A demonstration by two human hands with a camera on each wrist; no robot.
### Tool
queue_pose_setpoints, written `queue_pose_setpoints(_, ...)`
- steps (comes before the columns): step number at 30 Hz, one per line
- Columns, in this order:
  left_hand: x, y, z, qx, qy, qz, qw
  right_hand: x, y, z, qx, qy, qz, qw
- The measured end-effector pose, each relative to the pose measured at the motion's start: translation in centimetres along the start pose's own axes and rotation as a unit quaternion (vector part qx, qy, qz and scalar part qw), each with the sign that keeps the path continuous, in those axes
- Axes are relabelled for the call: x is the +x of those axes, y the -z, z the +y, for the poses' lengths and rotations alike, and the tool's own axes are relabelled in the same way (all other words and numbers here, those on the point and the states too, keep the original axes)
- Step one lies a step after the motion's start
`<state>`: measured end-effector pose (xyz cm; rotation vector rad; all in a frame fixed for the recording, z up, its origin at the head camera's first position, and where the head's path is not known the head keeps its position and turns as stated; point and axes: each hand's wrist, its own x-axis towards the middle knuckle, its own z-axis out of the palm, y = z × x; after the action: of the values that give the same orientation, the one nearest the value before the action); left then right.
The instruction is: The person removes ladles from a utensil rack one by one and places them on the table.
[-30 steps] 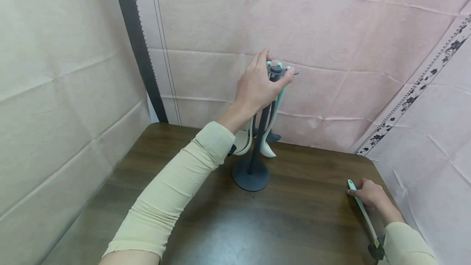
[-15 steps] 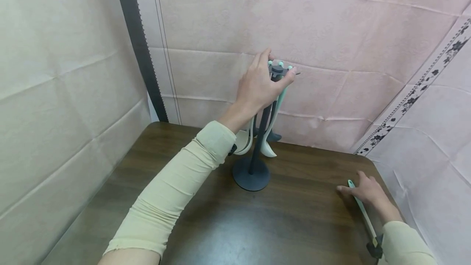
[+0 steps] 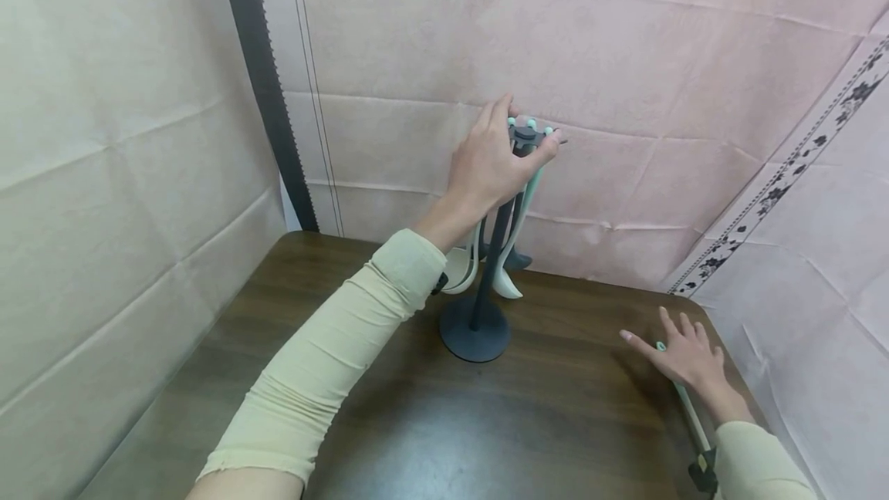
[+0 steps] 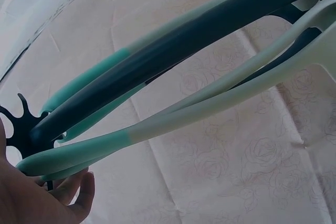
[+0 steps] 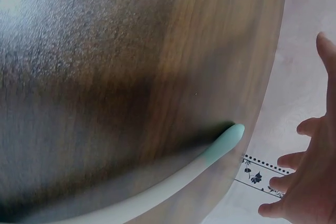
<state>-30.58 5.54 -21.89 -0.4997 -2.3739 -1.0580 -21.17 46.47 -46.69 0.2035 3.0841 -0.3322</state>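
Note:
A dark blue-grey utensil stand [image 3: 475, 336] stands upright on the table. My left hand [image 3: 489, 157] grips its hooked top [image 4: 29, 129], thumb on one side and fingers on the other. Several green-and-white utensils hang from it, including a ladle [image 3: 458, 270] and one with a white tip [image 3: 507, 284]. At the right, my right hand [image 3: 687, 361] hovers with fingers spread over a utensil with a pale handle and mint-green end [image 5: 226, 142]. That utensil lies on the table; its working end is out of sight near the sleeve. In the right wrist view, the fingers are apart from the handle.
The brown wooden table [image 3: 569, 384] has rounded far corners. Pale cloth [image 3: 590, 60] hangs behind it and on both sides, close to the edges. A dark utensil head [image 3: 517, 259] shows behind the stand's pole.
My right hand has let go of the utensil's green end, spread its fingers and risen slightly away from it. The left hand stays on the stand's top.

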Motion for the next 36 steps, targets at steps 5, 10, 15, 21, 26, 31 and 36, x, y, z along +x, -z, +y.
queue_pose_setpoints(5,0.1,0.1,0.1,0.017,0.003,-0.005,0.9998,-0.2,-0.4,-0.7,0.004,0.016,0.019,0.9997)
queue_pose_setpoints(10,-0.1,0.5,0.2,0.030,0.010,-0.008,0.9995,-0.2,-0.6,-1.8,0.019,0.030,0.038,0.9987)
queue_pose_setpoints(15,-0.7,0.8,0.6,0.026,0.016,-0.008,0.9995,0.0,-0.1,-2.5,0.027,0.036,0.055,0.9975)
queue_pose_setpoints(21,-1.8,0.4,1.5,0.072,0.015,0.022,0.9971,0.3,1.3,-4.3,0.037,0.057,0.081,0.9944)
queue_pose_setpoints(26,-2.2,0.3,2.0,0.081,0.010,0.032,0.9961,0.1,2.3,-6.3,0.050,0.085,0.098,0.9902)
queue_pose_setpoints(31,-1.9,0.4,2.0,0.066,-0.004,0.039,0.9971,0.0,3.0,-7.5,0.064,0.106,0.127,0.9842)
queue_pose_setpoints(36,-1.5,1.1,1.1,0.001,-0.013,0.020,0.9997,-0.1,3.8,-8.6,0.069,0.125,0.142,0.9795)
